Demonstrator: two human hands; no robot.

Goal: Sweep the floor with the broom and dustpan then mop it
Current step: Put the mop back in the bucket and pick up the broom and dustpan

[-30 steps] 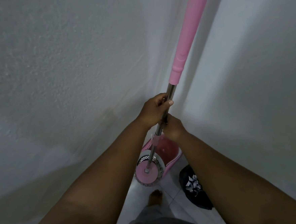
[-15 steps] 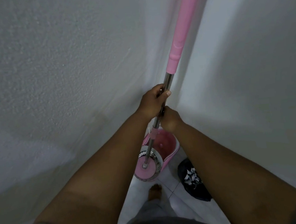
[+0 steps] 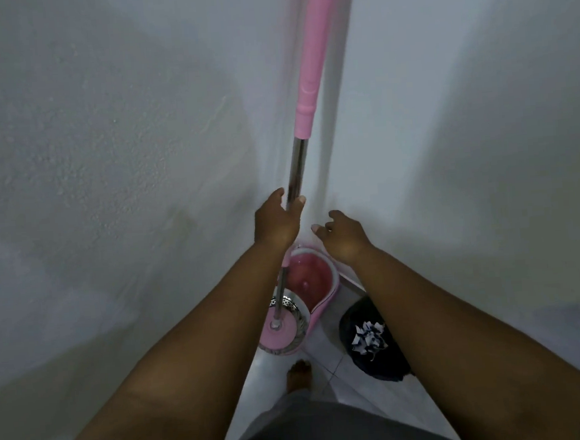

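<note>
The mop [image 3: 307,91] stands nearly upright in the corner where two walls meet, its pink handle cut off by the top edge and blurred, its head hidden under the pink disc in the spinner basket of the pink bucket [image 3: 315,288]. The bucket's other well holds pinkish water. The left hand [image 3: 275,221] is the only grip, wrapped around the metal shaft below the pink sleeve. The right hand [image 3: 341,235] hangs loosely open just beside, touching nothing. A dark bin [image 3: 369,338] with crumpled scraps stands near a bare foot [image 3: 298,374].

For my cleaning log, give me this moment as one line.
left hand: holding mop pole | right hand: open, off pole | mop head: in spin bucket
</note>
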